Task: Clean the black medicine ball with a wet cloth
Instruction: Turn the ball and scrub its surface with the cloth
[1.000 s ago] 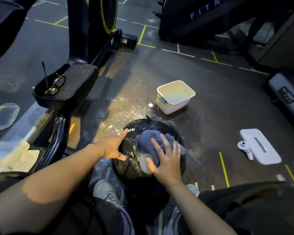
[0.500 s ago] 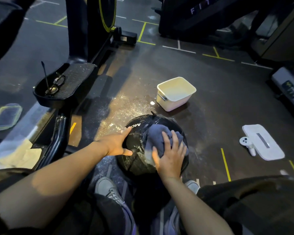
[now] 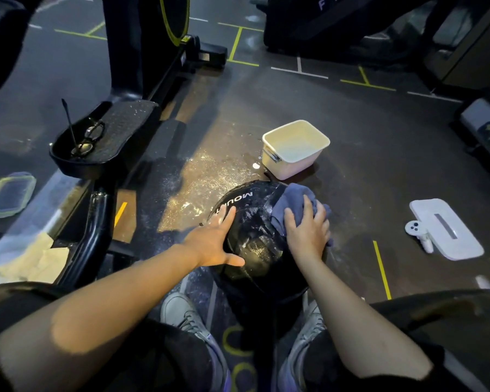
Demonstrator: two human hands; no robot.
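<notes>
The black medicine ball (image 3: 255, 236) rests on the dark gym floor between my shoes, white lettering on its far top and pale smears across its near face. A blue cloth (image 3: 290, 202) lies bunched over the ball's upper right. My right hand (image 3: 306, 230) presses down on the cloth with fingers spread over it. My left hand (image 3: 214, 240) lies flat and open against the ball's left side, steadying it.
A white plastic tub (image 3: 294, 149) stands just beyond the ball. A machine's black foot pedal (image 3: 116, 131) holding eyeglasses (image 3: 87, 138) juts out at left. A white flat device (image 3: 447, 229) lies at right. The floor (image 3: 210, 171) left of the ball looks wet.
My right hand has slid the cloth from the ball's top centre toward its upper right. The ball's lettering now shows more. My left hand stays on the left side.
</notes>
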